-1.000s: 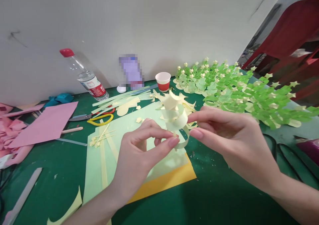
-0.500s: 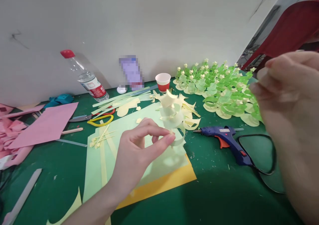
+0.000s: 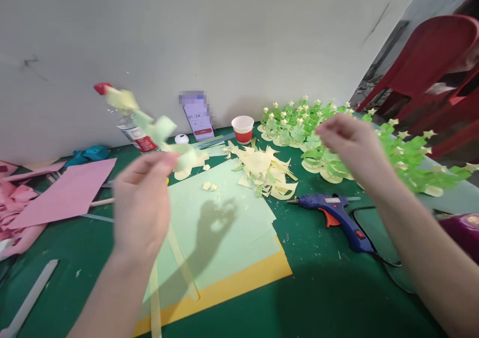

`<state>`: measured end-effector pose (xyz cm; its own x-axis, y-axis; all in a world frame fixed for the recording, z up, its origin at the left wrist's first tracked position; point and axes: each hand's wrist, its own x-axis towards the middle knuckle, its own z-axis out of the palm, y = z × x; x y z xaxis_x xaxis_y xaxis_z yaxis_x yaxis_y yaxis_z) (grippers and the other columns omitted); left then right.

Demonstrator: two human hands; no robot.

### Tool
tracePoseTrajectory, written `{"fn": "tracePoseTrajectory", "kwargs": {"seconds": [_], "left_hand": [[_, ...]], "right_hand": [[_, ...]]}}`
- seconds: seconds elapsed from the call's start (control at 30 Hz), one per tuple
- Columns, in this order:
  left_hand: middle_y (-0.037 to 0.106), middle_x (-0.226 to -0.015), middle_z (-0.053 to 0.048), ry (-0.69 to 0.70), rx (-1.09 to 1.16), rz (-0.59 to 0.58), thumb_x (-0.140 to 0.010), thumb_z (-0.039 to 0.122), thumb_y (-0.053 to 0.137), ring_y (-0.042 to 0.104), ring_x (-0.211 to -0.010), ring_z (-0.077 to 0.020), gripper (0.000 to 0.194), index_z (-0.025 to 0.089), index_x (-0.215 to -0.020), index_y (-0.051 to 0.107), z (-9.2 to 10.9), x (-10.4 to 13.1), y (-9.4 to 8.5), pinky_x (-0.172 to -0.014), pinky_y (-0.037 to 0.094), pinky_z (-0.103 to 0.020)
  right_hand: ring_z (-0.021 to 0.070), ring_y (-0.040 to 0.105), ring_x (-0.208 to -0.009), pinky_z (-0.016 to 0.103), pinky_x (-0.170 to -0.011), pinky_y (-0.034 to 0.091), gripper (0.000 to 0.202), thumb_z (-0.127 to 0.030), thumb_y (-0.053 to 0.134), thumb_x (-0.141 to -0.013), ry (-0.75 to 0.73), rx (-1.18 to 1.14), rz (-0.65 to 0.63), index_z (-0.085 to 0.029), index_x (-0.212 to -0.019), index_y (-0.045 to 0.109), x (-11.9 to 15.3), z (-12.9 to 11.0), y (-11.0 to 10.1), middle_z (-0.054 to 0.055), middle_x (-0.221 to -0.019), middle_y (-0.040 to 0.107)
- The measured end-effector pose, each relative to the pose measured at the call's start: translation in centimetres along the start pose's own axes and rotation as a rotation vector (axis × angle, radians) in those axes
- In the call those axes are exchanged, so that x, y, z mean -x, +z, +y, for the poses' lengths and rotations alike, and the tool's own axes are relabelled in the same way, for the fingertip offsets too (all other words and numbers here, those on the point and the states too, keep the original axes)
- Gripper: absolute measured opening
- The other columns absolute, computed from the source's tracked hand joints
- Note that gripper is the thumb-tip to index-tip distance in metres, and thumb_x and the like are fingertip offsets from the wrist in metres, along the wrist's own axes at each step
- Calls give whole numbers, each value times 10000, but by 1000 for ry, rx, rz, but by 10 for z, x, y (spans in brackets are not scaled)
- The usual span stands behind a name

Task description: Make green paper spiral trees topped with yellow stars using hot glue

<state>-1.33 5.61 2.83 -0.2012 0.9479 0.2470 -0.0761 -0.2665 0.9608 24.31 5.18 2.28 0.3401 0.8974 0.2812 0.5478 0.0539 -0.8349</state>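
Pinched in my left hand (image 3: 144, 198) is a small paper tree (image 3: 160, 131) of looped pale green strips with a pale yellow piece at its top, raised and tilted left in front of the bottle and slightly blurred. My right hand (image 3: 350, 138) hangs in the air with its fingers pinched together; anything between them is too small to make out. Behind it stand several rows of finished-looking green paper trees (image 3: 292, 123) tipped with yellow stars. Pale green paper sheets (image 3: 239, 218) lie below my hands, with tiny folded paper stars (image 3: 209, 186) on them.
A blue glue gun (image 3: 337, 213) lies at right with its black cord. Yellow paper scraps (image 3: 265, 166) are heaped near a red-and-white paper cup (image 3: 243, 129). A phone (image 3: 197, 118) leans on the wall beside a water bottle (image 3: 142, 137). Pink paper (image 3: 67, 193) lies at left.
My left hand has moved left and up with the paper tree, which now tilts left. My right hand has moved left and down, in front of the green paper trees.
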Motion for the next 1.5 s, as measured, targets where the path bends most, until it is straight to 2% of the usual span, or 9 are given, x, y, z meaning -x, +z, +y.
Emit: {"fn": "tracePoseTrajectory", "kwargs": {"seconds": [0.1,0.23,0.3,0.43,0.5,0.6,0.9,1.23,1.5], "left_hand": [[580,-622,71,-141,-42,-157,-646,216,676,509,-672,-107,74,256,-594,642,-17,13,14,-734,401,-282],[554,-649,42,-233,-108,-353,-672,250,657,484,-665,-104,96,224,-587,622,-26,29,26,-673,376,-252],[533,-645,35,-238,-122,-379,-676,269,653,471,-654,-107,109,216,-588,616,-26,33,26,-670,368,-256],[487,-619,40,-242,-151,-380,-670,283,653,445,-626,-104,109,223,-584,626,-25,35,24,-649,345,-258],[475,-611,43,-245,-153,-385,-666,279,655,440,-620,-103,95,233,-586,636,-25,35,24,-645,339,-260],[473,-613,45,-218,-174,-404,-671,282,651,431,-620,-102,82,251,-595,646,-26,36,24,-648,335,-265],[441,-552,40,-127,-333,-445,-648,258,653,440,-608,-114,115,218,-541,633,-18,40,29,-633,352,-269],[401,-502,42,-6,-393,-465,-649,240,649,407,-581,-115,118,210,-537,628,-13,45,32,-563,342,-249],[456,-615,33,-89,-334,-525,-654,269,655,450,-657,-125,20,249,-657,662,-17,45,31,-648,365,-272]], "right_hand": [[76,289,-433,246,-445,240,271,-190,461,-794,-140,243,-188,-193,-535,380,9,6,28,-46,-456,354],[84,281,-422,258,-451,227,317,-285,468,-786,-200,348,-220,-185,-492,405,15,22,48,-38,-417,332],[114,426,-513,256,-481,302,74,-199,484,-745,-232,337,-239,-184,-717,551,14,29,50,19,-612,529],[172,537,-795,285,-595,422,437,-147,518,-686,-294,224,-257,-195,-1120,496,12,25,45,100,-1130,515],[159,544,-708,288,-593,425,201,-249,523,-733,-231,141,-269,-178,-899,613,16,14,39,76,-941,605],[135,515,-603,268,-552,397,200,-327,550,-732,-126,-15,-331,-179,-609,604,26,-7,31,29,-653,598],[122,465,-622,249,-525,361,101,-309,607,-681,52,-344,-568,-212,-669,632,51,-30,28,6,-686,555],[127,512,-671,241,-586,397,160,-340,624,-674,112,-483,-642,-192,-622,593,56,-25,34,-1,-675,542],[85,441,-587,204,-544,361,166,-331,652,-657,203,-588,-576,-191,-613,576,56,-28,34,-29,-600,506]]}}
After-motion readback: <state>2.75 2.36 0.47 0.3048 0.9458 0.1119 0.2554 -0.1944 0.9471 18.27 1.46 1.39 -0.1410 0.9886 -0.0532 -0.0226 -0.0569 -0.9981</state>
